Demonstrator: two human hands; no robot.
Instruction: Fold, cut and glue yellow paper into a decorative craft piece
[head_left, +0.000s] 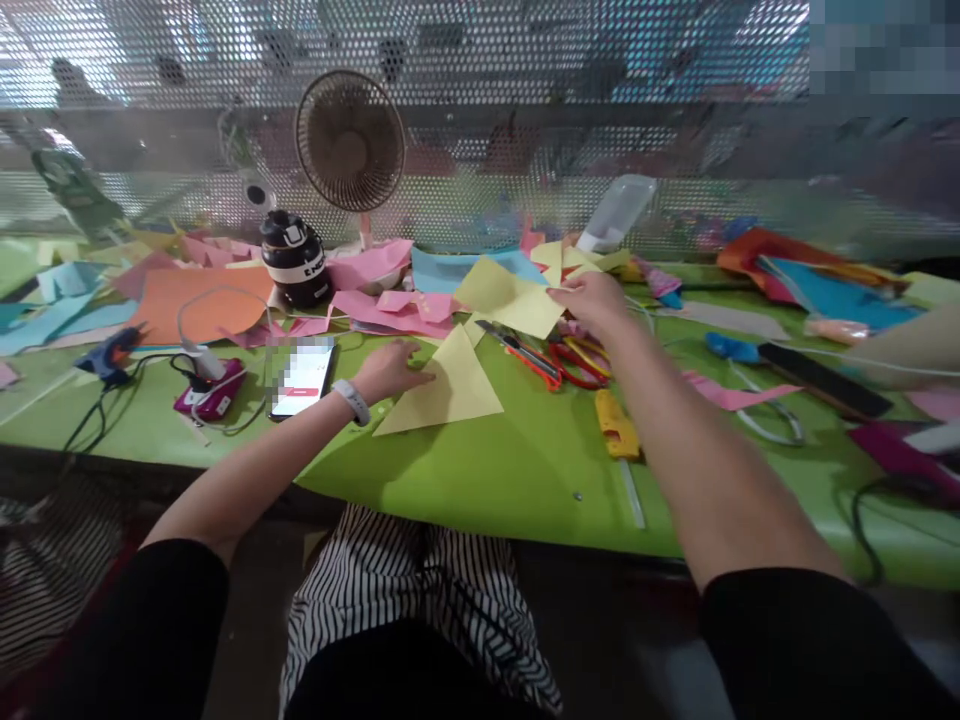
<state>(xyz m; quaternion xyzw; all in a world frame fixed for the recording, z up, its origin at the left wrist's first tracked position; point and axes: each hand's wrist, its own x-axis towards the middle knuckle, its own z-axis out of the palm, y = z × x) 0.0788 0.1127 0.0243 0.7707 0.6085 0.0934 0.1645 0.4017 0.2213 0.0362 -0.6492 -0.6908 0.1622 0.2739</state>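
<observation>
We note: left hand (391, 370) — fingers parted at a yellow triangle (448, 385); right hand (596, 300) — fingers pinching a yellow sheet (504, 292) beyond the red cutter (534, 364).

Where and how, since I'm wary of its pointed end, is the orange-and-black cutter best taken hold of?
Probably by the orange handle end, coming down from the near side. The cutter lies slanted, its narrow dark tip pointing to the far left, away from that end. Scissors lie close on its right, while green tabletop shows on the near side.
</observation>
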